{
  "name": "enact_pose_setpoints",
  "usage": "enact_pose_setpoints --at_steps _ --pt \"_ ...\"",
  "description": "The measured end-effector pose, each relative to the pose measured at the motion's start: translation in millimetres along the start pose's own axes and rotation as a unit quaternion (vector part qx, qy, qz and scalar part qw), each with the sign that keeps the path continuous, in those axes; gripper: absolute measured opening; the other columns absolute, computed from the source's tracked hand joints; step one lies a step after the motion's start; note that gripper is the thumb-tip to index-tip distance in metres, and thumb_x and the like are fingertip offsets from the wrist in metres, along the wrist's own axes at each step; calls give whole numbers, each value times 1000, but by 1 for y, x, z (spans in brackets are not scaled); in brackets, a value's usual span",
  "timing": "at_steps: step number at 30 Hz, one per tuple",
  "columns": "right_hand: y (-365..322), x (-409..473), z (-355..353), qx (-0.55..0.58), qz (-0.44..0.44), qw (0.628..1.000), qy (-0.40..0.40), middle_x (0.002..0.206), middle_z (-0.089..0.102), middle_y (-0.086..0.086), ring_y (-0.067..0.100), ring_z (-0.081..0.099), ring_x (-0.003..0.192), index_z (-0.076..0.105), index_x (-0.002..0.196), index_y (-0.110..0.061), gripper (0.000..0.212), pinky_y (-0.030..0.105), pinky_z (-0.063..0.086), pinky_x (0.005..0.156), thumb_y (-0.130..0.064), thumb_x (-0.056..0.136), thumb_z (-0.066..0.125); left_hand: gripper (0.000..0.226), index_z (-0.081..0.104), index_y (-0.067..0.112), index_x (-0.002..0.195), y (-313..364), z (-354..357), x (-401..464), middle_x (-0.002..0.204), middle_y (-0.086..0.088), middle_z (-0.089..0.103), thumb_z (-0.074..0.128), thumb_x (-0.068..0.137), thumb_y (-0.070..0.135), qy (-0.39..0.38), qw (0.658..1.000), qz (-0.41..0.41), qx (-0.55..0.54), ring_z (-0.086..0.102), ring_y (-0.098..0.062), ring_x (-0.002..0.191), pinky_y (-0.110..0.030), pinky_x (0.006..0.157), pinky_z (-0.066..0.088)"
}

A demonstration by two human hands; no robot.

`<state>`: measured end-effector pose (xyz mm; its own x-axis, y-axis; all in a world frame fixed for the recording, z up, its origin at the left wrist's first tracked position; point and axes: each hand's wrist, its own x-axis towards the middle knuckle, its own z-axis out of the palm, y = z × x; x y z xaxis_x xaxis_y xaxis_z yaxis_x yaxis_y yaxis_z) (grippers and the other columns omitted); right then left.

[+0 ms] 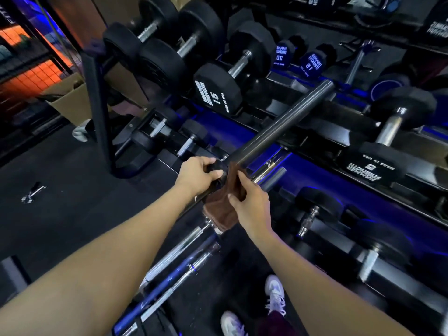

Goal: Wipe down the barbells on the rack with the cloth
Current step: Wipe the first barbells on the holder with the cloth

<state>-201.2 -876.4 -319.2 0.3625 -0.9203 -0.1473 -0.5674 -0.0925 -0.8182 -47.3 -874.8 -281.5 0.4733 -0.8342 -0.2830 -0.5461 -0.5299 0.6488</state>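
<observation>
Barbell [283, 124]: smooth dark metal sleeve, long axis slanting up-right.
Cloth [221, 212]: soft brown, draped.
Left hand [198, 175]: grips the collar.
Right hand [249, 202]: pinches the cloth.

- The dumbbell rack [315, 166], black rails over blue panels, runs from upper left to lower right in tiers.
- On the rack sit black dumbbells; one marked 15 [218, 92] rests on an upper tier.
- Left of the rack, the dark floor [72, 190] carries a metal clip [30, 194] and a cardboard box [70, 98].
- Chrome barbells [179, 258] lie below the rack's near end.
</observation>
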Motion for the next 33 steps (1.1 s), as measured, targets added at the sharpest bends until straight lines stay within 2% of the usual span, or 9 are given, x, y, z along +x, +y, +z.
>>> enact_pose_setpoints --at_steps 6,10,13,16,19,24,27,29,33 --pt "1 3 4 17 16 1000 -1 126 58 1 19 55 115 43 143 -24 58 34 46 96 -19 89 63 39 58 9 127 -1 -14 12 133 -1 56 63 90 19 -87 990 -65 -87 48 -11 123 -17 99 30" --pt "7 2 8 15 60 998 -11 104 68 7 26 63 98 59 126 -16 38 44 52 86 -17 88 65 29 59 7 122 2 -15 13 135 -5 53 54 96 19 -122 972 -130 -156 40 -17 132 -26 109 25" --pt "7 0 1 11 61 998 -6 98 70 6 26 64 95 64 115 -16 28 43 52 85 -17 87 66 23 64 9 109 -2 -6 5 122 -10 61 55 96 25 0 999 -52 9 55 -24 117 -27 99 39" --pt "3 -2 -10 -1 34 999 -3 107 69 6 25 62 102 62 120 -13 33 43 49 89 -18 87 67 42 58 12 126 1 4 -15 126 -8 57 63 89 32 55 990 71 109 56 -24 112 -37 99 43" --pt "-3 2 -13 -33 14 999 -14 115 66 5 25 61 106 55 130 -14 44 41 48 91 -19 88 65 57 49 13 136 6 9 -22 136 -7 50 64 87 38 37 987 76 135 49 -22 123 -33 102 38" --pt "0 11 -6 -36 42 998 -30 110 67 7 27 61 103 55 124 -13 39 41 48 89 -16 87 66 46 57 8 127 6 -7 -1 123 -9 62 60 91 35 -40 997 -2 69 55 -22 117 -25 96 38" --pt "1 15 -3 -34 54 997 -32 107 67 6 26 61 102 57 120 -12 35 40 49 87 -15 87 67 43 58 7 124 -1 -13 10 122 -7 61 51 95 38 -118 991 -63 -32 51 -23 124 -29 103 34" --pt "1 17 -2 -35 59 997 -36 106 67 6 26 62 101 58 117 -12 32 41 50 87 -16 87 68 46 55 7 127 0 -13 13 132 -9 55 45 97 40 -142 985 -87 -47 47 -24 127 -33 106 32" --pt "3 17 -3 -58 57 995 -55 106 66 9 31 61 102 57 116 -11 31 44 48 87 -18 87 67 38 58 11 123 6 -10 -3 125 -10 56 57 93 35 35 988 40 142 55 -28 113 -38 98 43"
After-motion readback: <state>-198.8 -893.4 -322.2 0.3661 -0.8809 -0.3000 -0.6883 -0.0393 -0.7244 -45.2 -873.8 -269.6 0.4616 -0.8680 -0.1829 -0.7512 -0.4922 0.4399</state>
